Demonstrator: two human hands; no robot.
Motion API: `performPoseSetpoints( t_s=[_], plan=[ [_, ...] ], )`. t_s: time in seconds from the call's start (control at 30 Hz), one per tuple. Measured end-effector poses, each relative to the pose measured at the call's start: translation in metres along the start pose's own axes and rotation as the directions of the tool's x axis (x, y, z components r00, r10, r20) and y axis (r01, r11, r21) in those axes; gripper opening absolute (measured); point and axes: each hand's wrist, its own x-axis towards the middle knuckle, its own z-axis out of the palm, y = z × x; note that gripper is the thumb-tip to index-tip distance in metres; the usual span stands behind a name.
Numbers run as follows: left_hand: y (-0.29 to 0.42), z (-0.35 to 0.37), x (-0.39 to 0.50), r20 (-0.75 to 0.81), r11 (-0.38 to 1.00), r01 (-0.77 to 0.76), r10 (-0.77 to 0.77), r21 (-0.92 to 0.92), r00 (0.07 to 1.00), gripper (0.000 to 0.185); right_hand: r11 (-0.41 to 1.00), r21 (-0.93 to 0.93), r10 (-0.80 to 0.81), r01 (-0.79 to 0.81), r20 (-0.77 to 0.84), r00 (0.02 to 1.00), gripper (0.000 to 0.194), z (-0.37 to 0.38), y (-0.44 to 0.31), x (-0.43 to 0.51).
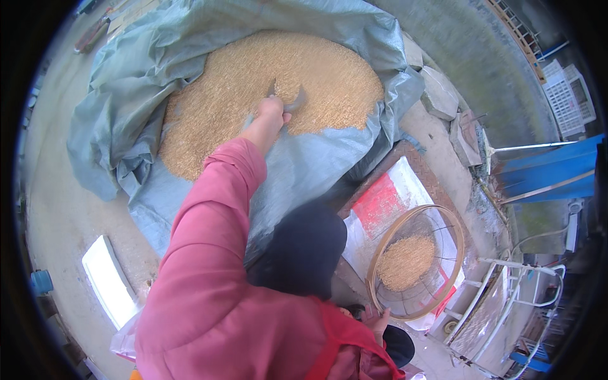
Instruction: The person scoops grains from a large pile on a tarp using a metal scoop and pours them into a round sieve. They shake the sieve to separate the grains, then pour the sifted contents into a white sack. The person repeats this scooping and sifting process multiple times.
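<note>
A pile of golden grain lies on a grey-blue tarpaulin with bunched edges. My left hand, at the end of an outstretched pink sleeve, grips a metal scoop whose front is sunk in the grain. To the lower right, my right hand is at the near rim of a round wooden-framed sieve. The sieve is tilted, with its lower rim at my fingers, and holds a smaller heap of grain on its mesh. My right forearm is mostly hidden by my body.
Under the sieve lies a white and red woven sack on a rusty metal plate. Stone blocks line the tarpaulin's right side. A white metal frame stands at lower right, a white panel at left. My dark-clad knee is between tarpaulin and sieve.
</note>
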Motion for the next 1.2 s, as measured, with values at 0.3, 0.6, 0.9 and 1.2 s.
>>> performPoseSetpoints(
  t_s=[0.3,0.6,0.9,1.2],
  plan=[
    [0.022,0.02,0.038,0.022,0.999,0.04,-0.04,-0.002,0.999,0.037,0.994,-0.099,-0.036,0.04,0.042,0.998,0.084,0.009,-0.001,-0.013],
    [0.028,0.025,0.057,0.066,0.997,0.03,-0.025,-0.07,0.997,0.04,0.994,-0.094,-0.042,0.047,0.052,0.998,0.086,0.018,-0.003,-0.02],
    [0.006,-0.039,0.014,0.059,0.98,-0.18,0.185,-0.079,0.981,0.038,0.999,-0.043,0.004,0.002,0.146,0.989,0.084,-0.02,0.007,0.017],
    [0.014,-0.064,-0.016,0.131,0.928,-0.363,0.351,0.082,0.927,0.036,0.997,0.077,0.016,-0.025,0.113,0.993,0.073,-0.026,0.01,0.034]
  ],
)
